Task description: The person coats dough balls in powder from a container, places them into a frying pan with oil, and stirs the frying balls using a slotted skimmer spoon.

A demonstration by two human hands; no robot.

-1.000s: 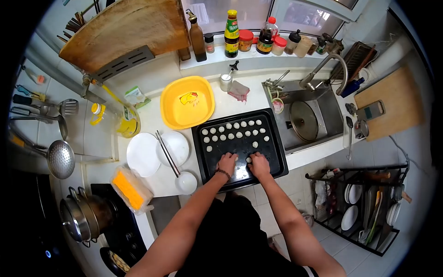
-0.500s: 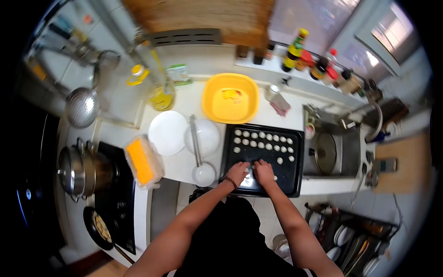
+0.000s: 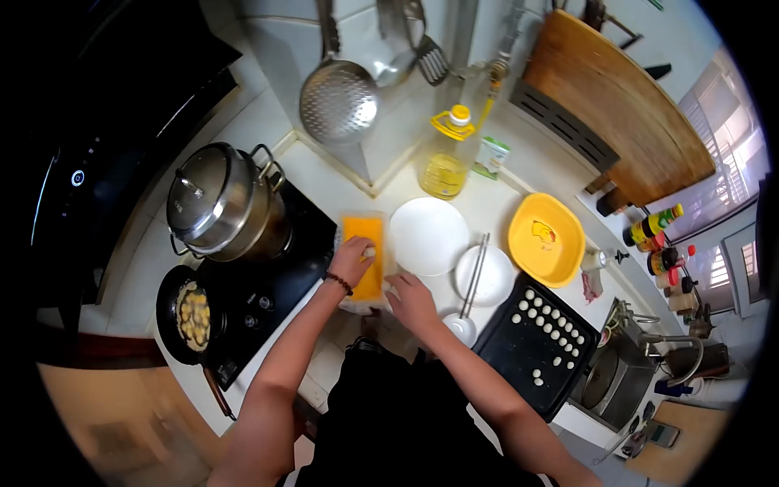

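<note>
My left hand point(image 3: 352, 263) is over a clear plastic package with a flat orange filling point(image 3: 372, 288). Its fingers are closed round a small white ball point(image 3: 369, 252). At the package's right edge is my right hand point(image 3: 412, 302), fingers bent inward; what they hold, if anything, is hidden. To the right, a black baking tray point(image 3: 507, 351) carries several white balls point(image 3: 554, 334) in rows, with a few apart lower down. Behind the right hand lie a white plate point(image 3: 428, 235) and a shallow white bowl point(image 3: 491, 280) with metal chopsticks point(image 3: 475, 276) across it.
On the left, a lidded steel pot point(image 3: 227, 207) and a frying pan point(image 3: 172, 321) with food stand on the black stove point(image 3: 280, 280). An oil bottle point(image 3: 445, 166), a yellow basin point(image 3: 560, 256) and a small white bowl point(image 3: 460, 329) are around. The sink point(image 3: 621, 381) lies right.
Both hands have left the baking tray and moved left to the orange package. The view has turned left, bringing the stove and pot closer. Fewer balls lie at the tray's near side.
</note>
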